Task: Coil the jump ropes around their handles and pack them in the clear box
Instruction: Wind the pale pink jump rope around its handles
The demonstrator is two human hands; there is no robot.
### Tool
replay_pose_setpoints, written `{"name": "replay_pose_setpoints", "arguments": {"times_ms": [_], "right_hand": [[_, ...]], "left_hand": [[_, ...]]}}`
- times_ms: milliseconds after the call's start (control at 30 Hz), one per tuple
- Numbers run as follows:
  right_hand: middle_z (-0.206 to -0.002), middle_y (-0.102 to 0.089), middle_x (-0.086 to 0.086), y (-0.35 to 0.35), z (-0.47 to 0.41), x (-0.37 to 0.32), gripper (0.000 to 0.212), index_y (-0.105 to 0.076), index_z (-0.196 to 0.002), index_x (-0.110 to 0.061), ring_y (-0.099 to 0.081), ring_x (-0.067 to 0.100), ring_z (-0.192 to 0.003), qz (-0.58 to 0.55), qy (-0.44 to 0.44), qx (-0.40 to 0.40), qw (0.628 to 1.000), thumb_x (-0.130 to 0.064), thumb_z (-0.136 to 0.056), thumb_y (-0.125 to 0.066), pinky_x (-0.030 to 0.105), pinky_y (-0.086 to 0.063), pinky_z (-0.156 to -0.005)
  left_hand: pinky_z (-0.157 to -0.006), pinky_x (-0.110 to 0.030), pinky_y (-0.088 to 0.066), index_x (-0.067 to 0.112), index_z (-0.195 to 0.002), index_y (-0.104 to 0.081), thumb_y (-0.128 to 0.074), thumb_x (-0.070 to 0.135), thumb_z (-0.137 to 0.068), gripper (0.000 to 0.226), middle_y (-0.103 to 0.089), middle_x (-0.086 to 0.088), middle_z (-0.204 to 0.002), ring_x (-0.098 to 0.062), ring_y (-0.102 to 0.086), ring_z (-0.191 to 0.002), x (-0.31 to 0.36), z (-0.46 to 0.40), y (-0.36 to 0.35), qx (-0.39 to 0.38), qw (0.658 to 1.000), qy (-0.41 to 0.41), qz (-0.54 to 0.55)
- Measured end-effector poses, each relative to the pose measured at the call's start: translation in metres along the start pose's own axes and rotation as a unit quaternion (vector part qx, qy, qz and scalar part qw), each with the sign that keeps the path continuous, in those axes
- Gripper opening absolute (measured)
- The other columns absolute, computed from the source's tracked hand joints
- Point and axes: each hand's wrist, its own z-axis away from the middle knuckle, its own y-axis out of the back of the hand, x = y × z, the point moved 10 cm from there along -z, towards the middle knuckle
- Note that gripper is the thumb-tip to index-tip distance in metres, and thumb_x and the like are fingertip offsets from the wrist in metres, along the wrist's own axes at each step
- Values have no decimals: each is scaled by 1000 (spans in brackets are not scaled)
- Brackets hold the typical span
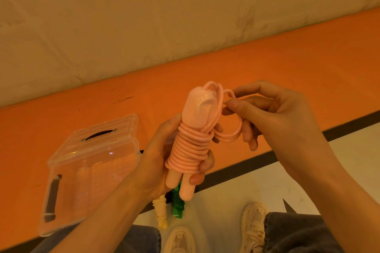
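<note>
Pink jump rope [190, 144] gripped by left hand [164, 156], loose end pinched by right hand [273, 113]

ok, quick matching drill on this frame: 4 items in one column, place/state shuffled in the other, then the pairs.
Items:
1. pink rope
2. green rope
3. clear box
4. right hand

States:
A. lid open, on the orange surface
B. pinching the loose rope end
C. coiled round its handles, held in the left hand
D. on the floor beside a cream rope

Pairs: 1-C, 2-D, 3-A, 4-B
</note>
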Motion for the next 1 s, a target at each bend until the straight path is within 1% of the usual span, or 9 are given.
{"name": "replay_pose_setpoints", "arguments": {"times_ms": [100, 233, 367, 467, 567, 633, 767, 900, 1000], "right_hand": [[-74, -72, 6, 0, 0, -1, 15, -70, -100, -14, -47, 13, -35, 45, 16, 4, 999, -13, -86, -65, 26, -42, -34], [-64, -68, -9, 1, -1, -2, 25, -69, -112, -26, -45, 6, -39, 154, 46, 16, 987, -23, -88, -65, 15, -37, -41], [-57, -59, -18, -8, 0, -2, 28, -67, -116, -27, -51, 7, -49, 244, 63, -1, 968, -25, -89, -64, 14, -40, -49], [-67, -67, -4, -2, -1, -6, 26, -69, -113, -27, -48, 9, -43, 188, 58, 24, 980, -21, -87, -67, 14, -36, -43], [-79, -69, -5, 2, 0, -11, 27, -59, -106, -29, -52, 13, -40, 134, 55, 43, 989, -14, -86, -69, 21, -41, -38], [-74, -66, -8, -4, 1, -10, 18, -57, -94, -24, -54, 14, -41, 146, 55, 26, 987, -11, -86, -68, 26, -44, -37], [-54, -59, -17, -11, 1, -5, 11, -65, -85, -19, -48, 9, -39, 171, 46, -5, 984, -10, -89, -64, 18, -40, -39], [-47, -58, -2, -9, 1, -1, 14, -71, -88, -20, -50, 7, -39, 113, 21, -11, 993, -10, -89, -61, 19, -44, -42], [-57, -64, 4, -12, 2, 1, 15, -72, -90, -16, -53, 11, -41, 75, -1, -24, 997, -7, -88, -61, 21, -49, -47]], "left_hand": [[-47, -23, -43, 1, -117, -56, -50, 49, -93, 54, -56, -11, -100, -16, -54, -62, -4, 0, -6, -23, 998, 10, 60], [-47, -24, -40, 2, -115, -58, -50, 50, -93, 54, -55, -10, -102, -16, -54, -62, -7, -1, -5, -18, 997, 13, 73], [-48, -25, -40, 2, -114, -57, -49, 50, -93, 53, -58, -8, -97, -16, -54, -63, -6, -1, -5, -17, 998, 9, 62], [-48, -25, -41, 1, -115, -57, -52, 48, -92, 52, -55, -10, -100, -17, -55, -63, -5, -1, -5, -13, 997, 6, 73], [-47, -25, -42, 1, -116, -57, -55, 47, -91, 52, -55, -11, -101, -18, -56, -63, -4, -1, -4, -7, 997, 3, 83], [-48, -25, -42, 2, -115, -57, -55, 48, -91, 52, -56, -10, -100, -18, -56, -63, -4, -1, -4, -9, 996, 3, 86], [-47, -25, -43, 2, -115, -55, -54, 48, -91, 52, -55, -10, -97, -18, -54, -62, -3, 0, -1, 4, 998, -4, 70], [-46, -25, -45, 1, -113, -55, -58, 49, -88, 54, -53, -10, -91, -17, -53, -61, 4, -1, 5, 29, 999, -30, 15], [-46, -24, -46, 2, -110, -57, -58, 50, -87, 53, -52, -10, -88, -17, -53, -61, 7, -1, 7, 42, 998, -44, -13]]}}
